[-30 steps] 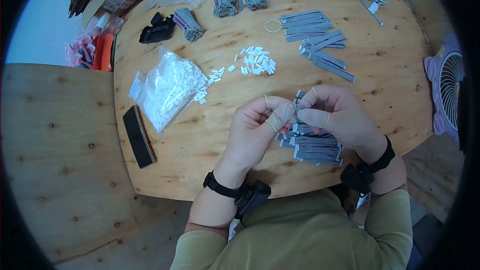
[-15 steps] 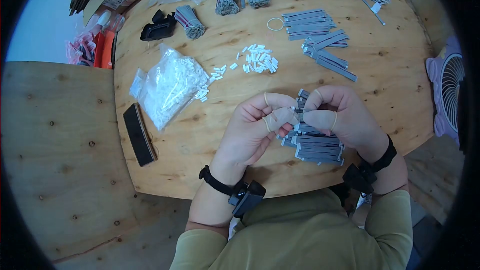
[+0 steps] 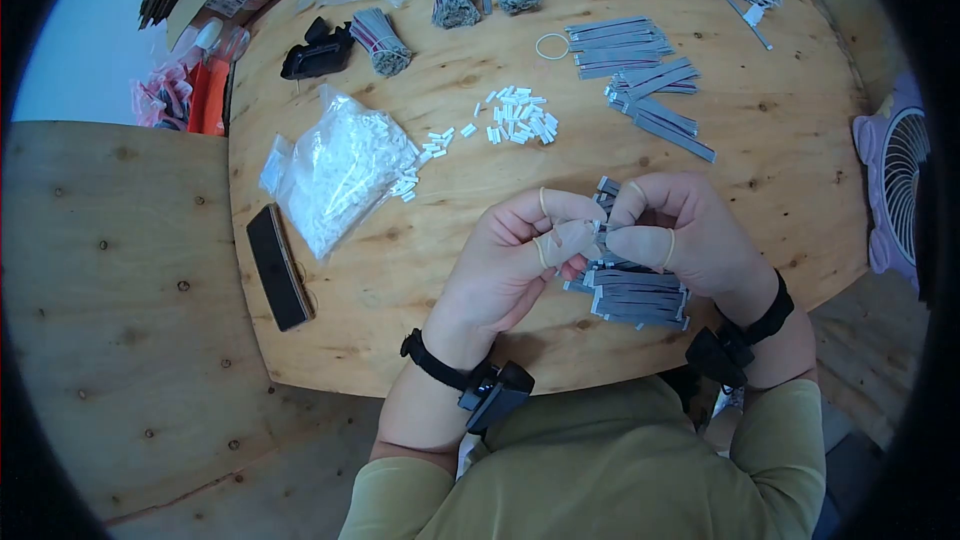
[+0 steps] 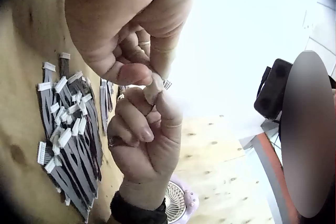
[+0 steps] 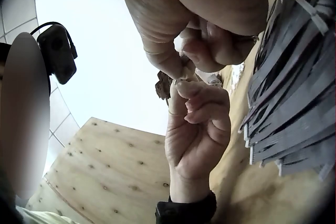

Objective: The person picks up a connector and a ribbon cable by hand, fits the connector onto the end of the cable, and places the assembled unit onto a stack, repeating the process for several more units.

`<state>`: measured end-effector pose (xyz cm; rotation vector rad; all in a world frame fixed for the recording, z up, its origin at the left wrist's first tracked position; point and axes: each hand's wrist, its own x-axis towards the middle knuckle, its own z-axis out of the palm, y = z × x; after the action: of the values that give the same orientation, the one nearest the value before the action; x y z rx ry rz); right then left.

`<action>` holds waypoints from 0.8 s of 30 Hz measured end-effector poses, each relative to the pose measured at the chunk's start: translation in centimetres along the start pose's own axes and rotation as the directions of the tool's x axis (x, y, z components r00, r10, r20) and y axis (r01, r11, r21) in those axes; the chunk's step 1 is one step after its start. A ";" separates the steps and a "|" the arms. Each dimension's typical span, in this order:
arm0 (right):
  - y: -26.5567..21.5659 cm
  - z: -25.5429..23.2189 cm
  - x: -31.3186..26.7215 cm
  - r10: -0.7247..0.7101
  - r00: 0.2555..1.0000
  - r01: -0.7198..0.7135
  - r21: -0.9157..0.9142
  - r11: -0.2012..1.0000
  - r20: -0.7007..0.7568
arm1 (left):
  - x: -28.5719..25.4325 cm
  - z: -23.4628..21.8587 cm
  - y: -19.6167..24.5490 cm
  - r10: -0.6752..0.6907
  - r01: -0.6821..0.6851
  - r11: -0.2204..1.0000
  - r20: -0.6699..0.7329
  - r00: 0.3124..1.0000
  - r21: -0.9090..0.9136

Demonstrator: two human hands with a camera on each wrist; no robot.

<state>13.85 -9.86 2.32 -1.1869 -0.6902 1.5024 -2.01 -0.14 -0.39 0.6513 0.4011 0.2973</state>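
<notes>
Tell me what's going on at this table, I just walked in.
A person's left grip and right grip meet at the fingertips, pinching a small piece that is mostly hidden, perhaps a cable end. On the table beneath them lies a pile of grey ribbon cables with white connectors. Farther off, small white plastic pieces lie loose near a clear plastic bag of similar ones.

head: high, forward-down over table (image 3: 580, 160) | left wrist: close, facing right | right wrist: close, facing left | wrists share fingers (image 4: 170, 109)

An olive short-sleeved shirt (image 3: 590, 470) and black wrist straps (image 3: 438, 367) are worn.
</notes>
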 end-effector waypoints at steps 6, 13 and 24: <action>0.2 -0.1 0.0 -0.027 1.000 0.027 0.018 0.999 0.002 | 0.0 0.0 -0.1 0.007 -0.007 1.000 -0.011 1.000 0.011; 0.2 0.0 -0.1 -0.059 0.998 0.059 -0.045 0.997 -0.010 | -0.1 0.0 -0.1 0.031 -0.029 0.996 -0.027 0.999 0.079; 0.5 -0.1 -0.1 -0.109 0.992 0.100 -0.127 0.987 -0.058 | -0.1 0.3 -0.1 0.120 -0.108 0.968 -0.040 0.992 0.227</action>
<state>13.73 -10.13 1.86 -1.2674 -0.7989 1.3440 -1.99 -0.35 -0.21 0.8921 0.4533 0.3832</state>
